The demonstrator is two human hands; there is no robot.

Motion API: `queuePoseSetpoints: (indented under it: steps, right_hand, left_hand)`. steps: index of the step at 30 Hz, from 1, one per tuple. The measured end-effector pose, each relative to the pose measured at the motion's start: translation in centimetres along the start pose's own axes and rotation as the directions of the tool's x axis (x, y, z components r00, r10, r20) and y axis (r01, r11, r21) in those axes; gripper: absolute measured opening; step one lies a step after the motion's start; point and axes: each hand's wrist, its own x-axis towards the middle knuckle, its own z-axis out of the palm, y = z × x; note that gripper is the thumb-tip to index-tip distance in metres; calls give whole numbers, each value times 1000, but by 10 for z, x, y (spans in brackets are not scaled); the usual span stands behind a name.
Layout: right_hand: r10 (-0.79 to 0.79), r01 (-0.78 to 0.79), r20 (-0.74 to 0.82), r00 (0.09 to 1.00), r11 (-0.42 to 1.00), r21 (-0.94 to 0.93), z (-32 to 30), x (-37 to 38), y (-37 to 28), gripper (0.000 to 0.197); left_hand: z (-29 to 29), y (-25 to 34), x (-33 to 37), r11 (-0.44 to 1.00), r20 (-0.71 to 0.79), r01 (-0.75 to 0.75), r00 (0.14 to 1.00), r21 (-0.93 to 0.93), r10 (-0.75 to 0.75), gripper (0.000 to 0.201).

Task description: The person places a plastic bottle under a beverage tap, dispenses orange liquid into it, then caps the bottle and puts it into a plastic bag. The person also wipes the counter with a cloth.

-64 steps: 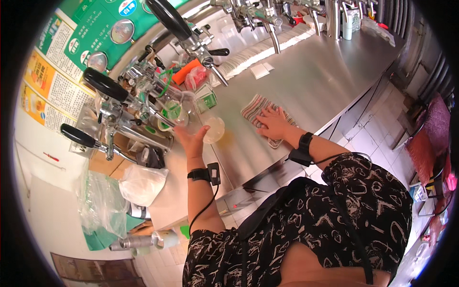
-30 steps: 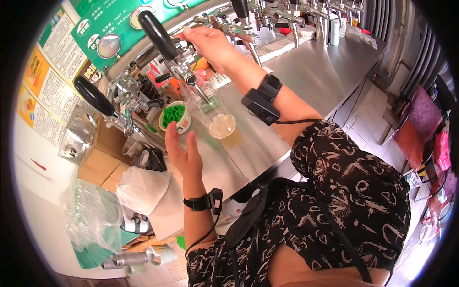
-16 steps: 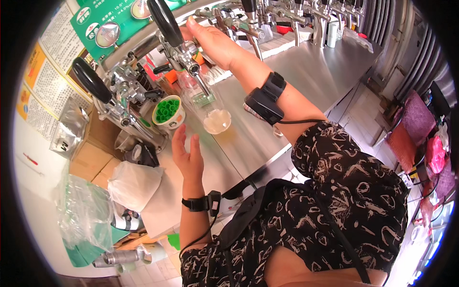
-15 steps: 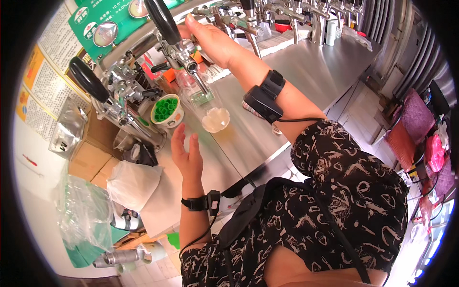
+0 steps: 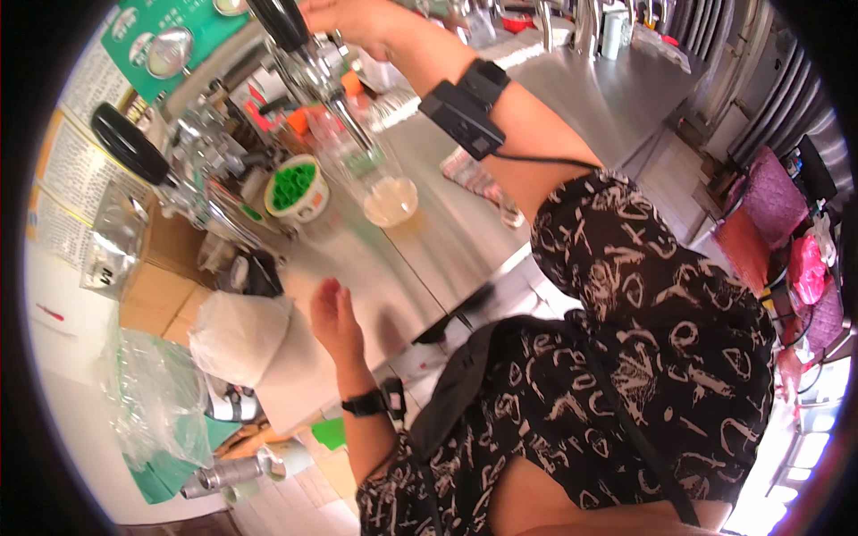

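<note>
My left hand (image 5: 338, 323) is held over the near side of the metal counter, open and holding nothing. My right hand (image 5: 357, 22) reaches up to the top edge of the view, beside the black handle of a beer tap (image 5: 281, 21). Its fingers are partly behind the handle and partly cut off, so their grip is unclear. Below that tap's spout a clear plastic cup (image 5: 391, 202) stands on the counter, with pale foamy liquid inside. Left of the cup sits a white tub (image 5: 308, 204) filled with green round plastic pieces.
A second black-handled tap (image 5: 130, 143) stands at the left. Cardboard boxes (image 5: 147, 290) and a white plastic bag (image 5: 239, 338) lie near the counter's left end. More taps (image 5: 585, 27) line the back. A patterned packet (image 5: 478, 183) lies under my right forearm.
My left hand has drawn back and down, away from the tub. My right hand has moved up and left beside the tap handle. The view has shifted slightly.
</note>
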Motion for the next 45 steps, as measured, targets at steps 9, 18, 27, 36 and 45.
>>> queuePoseSetpoints:
  steps: [9, 18, 27, 36, 45]
  right_hand:
    - [77, -34, 235, 969, 983, -182, -4, 28, -3, 42]
    - [19, -10, 201, 979, 999, -48, -14, 9, -5, 37]
    - [129, -176, -265, 956, 971, -161, -31, -153, 76, 61]
    - [722, -376, -325, 611, -97, -922, -98, -331, 128, 72]
    - [644, -476, -234, 728, 229, -849, -44, -310, 136, 64]
  left_hand:
    - [-8, -13, -10, 993, -45, 98, 994, -67, -101, 31]
    - [1, -21, -8, 988, 20, 150, 989, -38, -149, 31]
    - [11, -50, 16, 903, 102, 40, 990, 427, -92, 49]
    - [29, -39, 52, 824, 80, -111, 994, 555, 80, 53]
    - [84, 44, 69, 909, 134, -348, 936, 231, 325, 57]
